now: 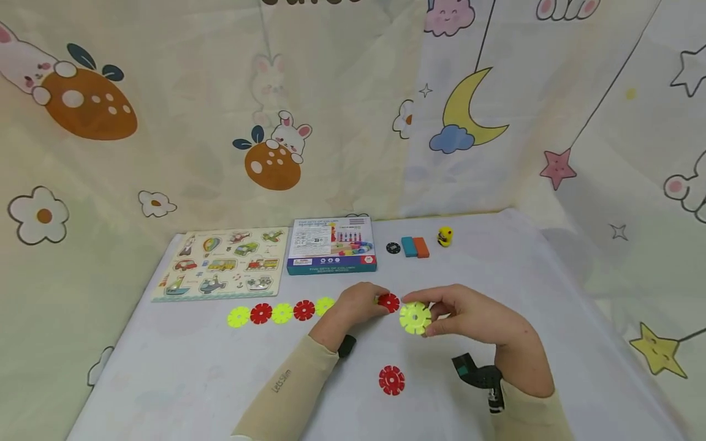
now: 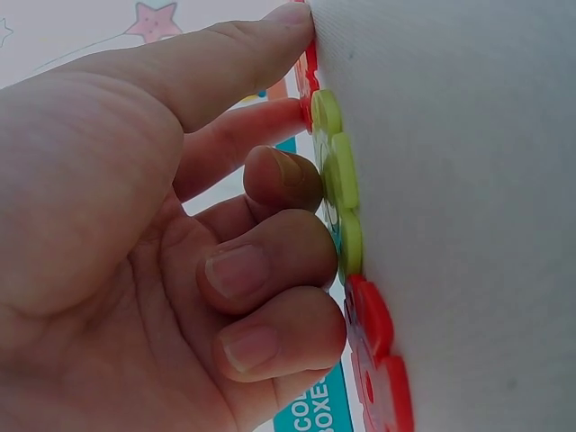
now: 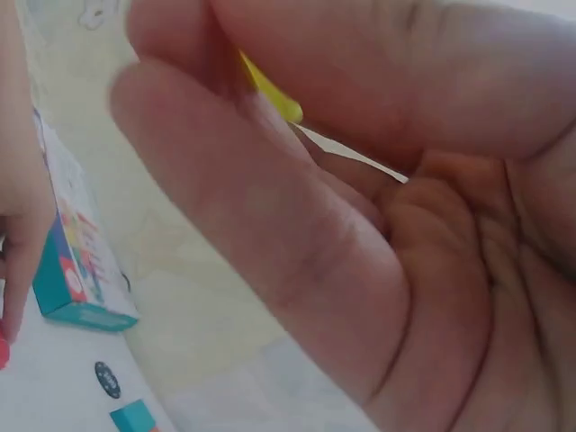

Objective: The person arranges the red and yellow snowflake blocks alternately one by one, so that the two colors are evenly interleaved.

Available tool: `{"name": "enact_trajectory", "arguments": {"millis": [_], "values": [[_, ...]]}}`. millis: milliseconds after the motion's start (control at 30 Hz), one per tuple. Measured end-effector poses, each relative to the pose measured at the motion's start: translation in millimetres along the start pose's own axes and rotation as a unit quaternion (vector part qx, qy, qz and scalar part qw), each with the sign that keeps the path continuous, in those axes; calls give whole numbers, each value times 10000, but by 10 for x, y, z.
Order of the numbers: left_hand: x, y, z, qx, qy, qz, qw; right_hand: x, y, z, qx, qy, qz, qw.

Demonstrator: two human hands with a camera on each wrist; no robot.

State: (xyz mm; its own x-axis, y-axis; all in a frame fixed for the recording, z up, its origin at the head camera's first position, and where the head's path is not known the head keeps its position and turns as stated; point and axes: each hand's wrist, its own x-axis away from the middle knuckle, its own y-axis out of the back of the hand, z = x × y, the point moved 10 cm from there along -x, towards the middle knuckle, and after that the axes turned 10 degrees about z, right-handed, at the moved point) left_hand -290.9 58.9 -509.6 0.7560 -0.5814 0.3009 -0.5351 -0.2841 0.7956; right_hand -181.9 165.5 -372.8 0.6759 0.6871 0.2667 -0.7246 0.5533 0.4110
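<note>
Notched plastic building discs lie in a row of alternating colours, with a yellow-green disc at the left end. My left hand reaches over the row's right part and hides some of it. Its thumb and index finger pinch the edges of a red disc on the table. Under the other, curled fingers, the left wrist view has a yellow-green disc and a red disc edge-on. My right hand pinches a yellow-green disc just right of the row. In the right wrist view, fingers mostly hide that disc.
One loose red disc lies nearer the front. Behind the row are a picture puzzle board, a boxed bead set, a small black disc, blue and orange blocks and a yellow duck toy. Printed cloth hangs behind.
</note>
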Motion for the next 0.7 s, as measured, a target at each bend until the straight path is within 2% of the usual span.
{"name": "enact_trajectory", "arguments": {"millis": [233, 400, 567, 700], "values": [[-1, -18, -22, -5, 86, 86, 9999, -107, 411, -378, -772, 19, -1076, 9912], [12, 14, -46, -77, 94, 73, 9999, -277, 586, -824, -833, -418, -1672, 9815], [9, 12, -36, -196, 113, 93, 9997, -465, 588, -1300, -810, -1162, -1806, 9733], [2, 0, -27, -312, 83, 97, 9994, -576, 535, -1561, -274, -1772, -1705, 9689]]}}
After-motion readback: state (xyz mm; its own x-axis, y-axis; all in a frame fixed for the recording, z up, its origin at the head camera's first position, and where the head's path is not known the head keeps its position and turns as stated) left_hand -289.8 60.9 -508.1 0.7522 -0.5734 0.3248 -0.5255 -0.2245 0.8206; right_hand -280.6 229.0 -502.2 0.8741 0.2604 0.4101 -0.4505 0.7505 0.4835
